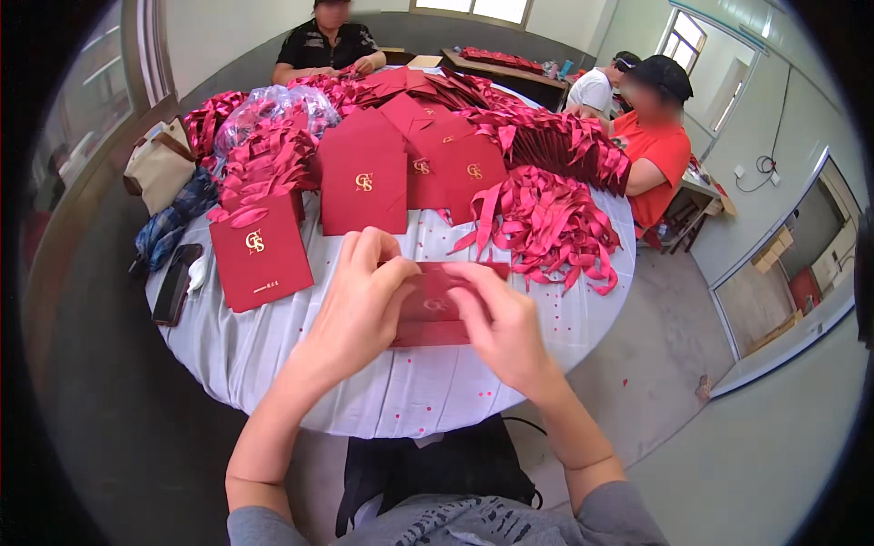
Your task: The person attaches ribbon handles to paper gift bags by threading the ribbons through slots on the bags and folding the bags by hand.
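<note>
My left hand [360, 296] and my right hand [496, 318] both grip one flat red paper bag [435, 305] with a gold emblem, held just above the near edge of a round table covered in white cloth [401, 387]. My fingers curl over the bag's top edge and hide much of it. A finished red bag [260, 252] stands to the left of my left hand. Taller red bags [364, 182] stand behind. A heap of red ribbons [546, 223] lies beyond my right hand.
Two people sit at the table's far side, one in black [328, 41], one in orange with a black cap [651, 136]. A clear plastic sack of ribbons [273, 109], a beige handbag [159, 164], a folded plaid umbrella [173, 223] and a dark phone [175, 282] sit left.
</note>
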Motion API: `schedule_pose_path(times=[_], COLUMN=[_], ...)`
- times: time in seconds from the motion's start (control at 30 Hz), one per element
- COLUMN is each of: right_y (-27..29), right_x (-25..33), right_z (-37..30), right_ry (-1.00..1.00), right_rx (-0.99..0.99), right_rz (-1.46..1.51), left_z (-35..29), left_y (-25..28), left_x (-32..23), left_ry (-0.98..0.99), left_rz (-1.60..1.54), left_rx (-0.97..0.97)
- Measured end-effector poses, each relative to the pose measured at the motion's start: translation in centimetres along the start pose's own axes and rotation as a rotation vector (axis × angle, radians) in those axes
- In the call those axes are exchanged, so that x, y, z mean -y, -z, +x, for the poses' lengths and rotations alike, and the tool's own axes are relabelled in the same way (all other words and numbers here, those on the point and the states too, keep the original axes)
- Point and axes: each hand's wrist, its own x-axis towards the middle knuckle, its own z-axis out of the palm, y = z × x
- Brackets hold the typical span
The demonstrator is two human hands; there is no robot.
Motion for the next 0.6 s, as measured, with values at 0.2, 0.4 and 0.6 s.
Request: schedule_pose_path(times=[0.2, 0.4, 0.6], right_y=[-1.0, -0.8, -0.8], right_x=[-0.2, -0.4, -0.8], right_z=[-0.6, -0.5, -0.6], right_ry=[-0.019, -0.045, -0.013], right_rx=[-0.024, -0.012, -0.009], right_rz=[0.018, -0.001, 0.087], left_z=[-0.5, 0.4, 0.7], left_y=[-0.1, 1.8, 2.6], left_x=[-1.0, -1.2, -0.1], left_ry=[-0.153, -0.064, 0.057], left_rz=[0.431, 0.338, 0.119], left_rx=[-0.050, 0.092, 0.282])
